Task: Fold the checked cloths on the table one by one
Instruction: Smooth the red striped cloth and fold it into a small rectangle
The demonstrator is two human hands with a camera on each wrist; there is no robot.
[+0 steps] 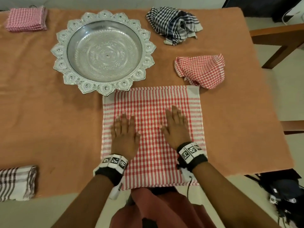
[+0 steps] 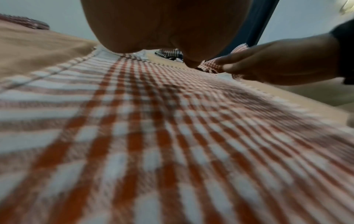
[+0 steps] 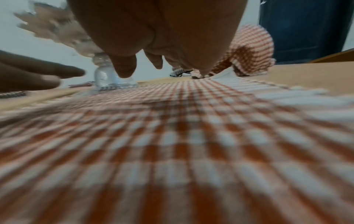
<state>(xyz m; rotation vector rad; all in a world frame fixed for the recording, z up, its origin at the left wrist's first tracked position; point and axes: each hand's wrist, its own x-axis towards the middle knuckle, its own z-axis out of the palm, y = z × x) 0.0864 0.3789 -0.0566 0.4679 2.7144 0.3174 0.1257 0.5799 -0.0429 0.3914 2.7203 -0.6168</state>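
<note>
A red-and-white checked cloth (image 1: 153,129) lies spread flat at the near edge of the counter (image 1: 49,120), its front hem just over the edge, with the left hand (image 1: 124,135) and right hand (image 1: 176,127) laid palm-down on it side by side, fingers straight and released, gripping nothing. Beyond the cloth's far left corner stands an ornate silver tray (image 1: 103,53), touching or slightly overlapping that corner. A crumpled red checked cloth (image 1: 200,71) lies by the far right corner, a crumpled dark blue checked cloth (image 1: 174,24) farther back, a folded red checked stack (image 1: 27,18) at the far left and a folded brown-striped cloth (image 1: 17,182) at the near left.
</note>
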